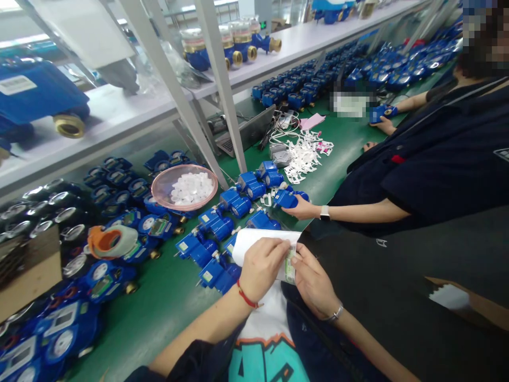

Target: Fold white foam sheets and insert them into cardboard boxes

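Observation:
Close in front of my body I hold a white sheet of labels [248, 240], its near end folded over to show green-and-white stickers. My left hand [260, 268] is closed on the sheet, fingertips pinching near its right edge. My right hand [314, 281] is closed too, its thumb and fingers gripping the strip of green labels [290, 268]. Whether a single label is lifted off I cannot tell. Just beyond my left hand, blue water meters [214, 273] stand in rows on the green table, several with small labels on top.
A co-worker's hand [302, 208] holds a blue meter at the right. A pink bowl [159, 185] contains white caps, with a tape roll [111, 241] nearby. White plastic pieces [302, 159] are piled by a laptop [246, 132]. Metal shelf posts [220, 79] rise along the table.

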Motion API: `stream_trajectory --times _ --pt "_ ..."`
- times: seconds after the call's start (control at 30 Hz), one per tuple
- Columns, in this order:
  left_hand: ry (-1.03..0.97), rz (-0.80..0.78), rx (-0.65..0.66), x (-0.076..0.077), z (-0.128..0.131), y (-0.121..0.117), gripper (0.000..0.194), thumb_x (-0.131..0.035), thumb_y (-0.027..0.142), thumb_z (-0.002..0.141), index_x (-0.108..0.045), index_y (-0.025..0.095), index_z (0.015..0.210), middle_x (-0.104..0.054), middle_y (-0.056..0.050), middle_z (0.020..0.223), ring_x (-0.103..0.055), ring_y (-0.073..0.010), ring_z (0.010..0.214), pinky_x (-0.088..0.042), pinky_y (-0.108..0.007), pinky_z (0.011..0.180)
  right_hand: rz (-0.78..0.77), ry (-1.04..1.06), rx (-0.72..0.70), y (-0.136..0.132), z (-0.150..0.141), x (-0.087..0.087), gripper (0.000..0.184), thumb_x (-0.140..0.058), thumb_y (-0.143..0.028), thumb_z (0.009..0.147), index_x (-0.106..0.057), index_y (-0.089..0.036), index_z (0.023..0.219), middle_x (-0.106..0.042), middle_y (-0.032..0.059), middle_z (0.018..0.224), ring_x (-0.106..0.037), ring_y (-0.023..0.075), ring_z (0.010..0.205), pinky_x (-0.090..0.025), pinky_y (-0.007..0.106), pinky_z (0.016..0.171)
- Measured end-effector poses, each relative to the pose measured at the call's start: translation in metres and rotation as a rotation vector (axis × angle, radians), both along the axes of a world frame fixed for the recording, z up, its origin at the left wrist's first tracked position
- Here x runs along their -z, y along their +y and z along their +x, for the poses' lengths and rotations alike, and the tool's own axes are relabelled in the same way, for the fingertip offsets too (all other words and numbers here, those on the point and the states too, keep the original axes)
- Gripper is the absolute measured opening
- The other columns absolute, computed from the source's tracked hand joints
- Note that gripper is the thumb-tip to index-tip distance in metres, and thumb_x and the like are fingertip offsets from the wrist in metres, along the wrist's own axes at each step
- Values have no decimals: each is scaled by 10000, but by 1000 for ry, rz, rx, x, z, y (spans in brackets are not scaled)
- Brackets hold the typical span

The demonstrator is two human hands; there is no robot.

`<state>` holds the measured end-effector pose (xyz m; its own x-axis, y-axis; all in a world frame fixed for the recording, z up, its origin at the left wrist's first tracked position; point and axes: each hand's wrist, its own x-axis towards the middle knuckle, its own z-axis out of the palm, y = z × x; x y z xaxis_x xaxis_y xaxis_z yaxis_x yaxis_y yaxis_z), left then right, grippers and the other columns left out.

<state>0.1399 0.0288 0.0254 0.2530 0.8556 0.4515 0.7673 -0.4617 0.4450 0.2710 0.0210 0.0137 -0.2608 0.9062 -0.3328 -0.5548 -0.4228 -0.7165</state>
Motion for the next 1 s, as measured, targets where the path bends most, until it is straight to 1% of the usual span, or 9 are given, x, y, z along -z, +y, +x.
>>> stream_trajectory --times 0.2,0.37,0.47,0.5,0.57,0.63,0.73,0.87,1.0 --pt "-13 46 71 11 5 1 163 -502 176 866 -599 174 996 -660 -54 997 -583 -167 904 -497 -308 788 -96 85 33 2 5 -8 360 -648 -216 729 -567 -226 1079 -639 27 1028 -569 184 1015 -458 345 905" --pt "-19 47 162 14 16 -1 142 -473 180 873 -607 176 919 -657 -68 992 -595 -172 941 -500 -306 790 -282 129 94 17 11 -10 220 -625 -285 747 -627 -158 926 -664 63 972 -594 210 991 -505 355 866" --pt "-195 -35 326 8 18 -2 140 -467 181 876 -596 179 929 -664 -70 1010 -590 -160 1014 -487 -288 852 -360 26 171 28 23 -4 166 -654 -226 714 -633 -129 848 -677 77 942 -606 216 983 -517 331 864" --pt "-300 -81 324 7 13 0 131 -472 181 874 -593 179 925 -666 -68 1007 -591 -152 1016 -480 -278 866 -362 -12 206 32 30 -2 178 -655 -222 710 -635 -129 861 -680 77 945 -610 217 979 -521 330 861" --pt "-511 -167 148 7 -9 14 116 -482 207 874 -591 180 905 -665 -63 995 -600 -144 982 -474 -270 867 -334 -98 295 39 50 3 220 -650 -239 717 -635 -144 914 -683 65 961 -617 214 975 -528 332 857" --pt "-618 -212 -193 15 -47 39 147 -476 272 878 -587 178 893 -658 -56 967 -606 -148 922 -476 -282 838 -288 -193 387 46 72 6 230 -658 -252 717 -635 -168 930 -685 47 976 -619 202 977 -528 318 865" --pt "-504 -292 -558 41 -115 88 257 -442 364 872 -570 145 916 -646 -47 862 -594 -139 794 -473 -257 747 -265 -266 424 53 95 5 254 -679 -271 705 -637 -179 939 -680 42 1021 -609 194 1010 -515 297 897" --pt "-289 -471 -657 73 -174 146 285 -425 339 856 -598 113 884 -653 -45 800 -582 -138 743 -455 -240 704 -308 -267 385 59 97 -7 310 -703 -295 685 -633 -145 948 -671 77 1035 -597 220 1041 -521 304 894" --pt "-140 -568 -690 92 -186 187 264 -462 321 843 -632 120 860 -664 -46 781 -590 -155 731 -449 -258 694 -356 -236 361 65 93 -14 304 -735 -288 643 -636 -155 898 -678 58 976 -590 241 1052 -535 297 867"
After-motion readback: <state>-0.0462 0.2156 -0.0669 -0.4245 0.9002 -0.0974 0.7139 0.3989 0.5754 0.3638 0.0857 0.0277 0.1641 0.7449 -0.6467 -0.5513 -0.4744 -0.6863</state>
